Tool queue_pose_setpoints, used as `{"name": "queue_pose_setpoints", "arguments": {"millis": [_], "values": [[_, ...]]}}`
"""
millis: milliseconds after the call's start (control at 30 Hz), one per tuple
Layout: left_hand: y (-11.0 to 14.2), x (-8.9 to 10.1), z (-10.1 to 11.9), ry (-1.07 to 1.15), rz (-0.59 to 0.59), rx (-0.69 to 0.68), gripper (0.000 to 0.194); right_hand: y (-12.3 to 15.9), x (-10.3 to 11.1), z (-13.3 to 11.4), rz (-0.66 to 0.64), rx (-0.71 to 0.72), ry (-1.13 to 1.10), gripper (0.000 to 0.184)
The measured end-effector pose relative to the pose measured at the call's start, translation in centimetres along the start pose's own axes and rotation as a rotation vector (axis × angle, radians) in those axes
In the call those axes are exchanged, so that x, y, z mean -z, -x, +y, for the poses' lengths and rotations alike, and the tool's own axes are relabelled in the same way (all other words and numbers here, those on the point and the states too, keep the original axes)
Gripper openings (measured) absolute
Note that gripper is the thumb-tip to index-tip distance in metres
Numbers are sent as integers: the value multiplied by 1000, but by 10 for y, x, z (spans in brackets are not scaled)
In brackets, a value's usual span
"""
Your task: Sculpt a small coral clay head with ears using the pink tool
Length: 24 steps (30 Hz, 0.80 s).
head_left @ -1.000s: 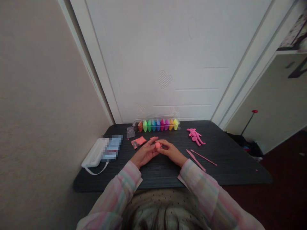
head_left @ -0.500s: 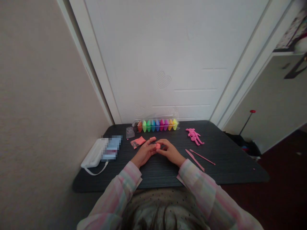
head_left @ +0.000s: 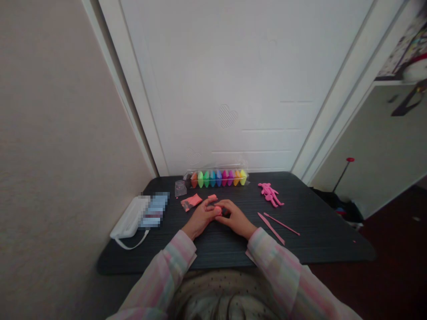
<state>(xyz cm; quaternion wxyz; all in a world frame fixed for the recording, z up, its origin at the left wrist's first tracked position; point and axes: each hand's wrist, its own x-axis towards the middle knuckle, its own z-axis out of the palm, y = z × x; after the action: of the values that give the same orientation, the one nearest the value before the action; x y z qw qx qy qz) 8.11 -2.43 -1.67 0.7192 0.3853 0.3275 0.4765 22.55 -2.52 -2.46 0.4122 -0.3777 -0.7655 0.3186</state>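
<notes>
The left thumb now laps over part of the ball, which shows rounder and barer one second earlier; the two hands stay close together over the counter.

Well to the left of the left hand lies a white box, its cord looping toward that hand's wrist. A blue item, blurred out, lies against the box on the side nearer the hand. Beyond the left hand and a little left of it stands a clear cup; nearer, just past its knuckles, is a coral packet. The left hand holds the ball with its thumb, fingers stretched beyond. Just past its fingertips lies a coral lump. Farther off, beyond both hands, runs a row of coloured packs in clear wrapping. The right hand curves narrowly round the ball, finger above and thumb below. To its right lie a pink knife and stick, with a pink figure beyond them.
</notes>
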Motion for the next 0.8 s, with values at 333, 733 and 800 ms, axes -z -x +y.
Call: {"name": "queue_pose_setpoints", "arguments": {"millis": [333,733,800], "values": [[1,-1,5,59,-61,76,45,-1,2,-2,6,4,-45,30],[-2,1,-1,150,-72,25,34,-2,-8,3,207,-29,51,54],[-2,0,-1,151,-54,24,33,-4,-10,3,222,-12,104,47]]}}
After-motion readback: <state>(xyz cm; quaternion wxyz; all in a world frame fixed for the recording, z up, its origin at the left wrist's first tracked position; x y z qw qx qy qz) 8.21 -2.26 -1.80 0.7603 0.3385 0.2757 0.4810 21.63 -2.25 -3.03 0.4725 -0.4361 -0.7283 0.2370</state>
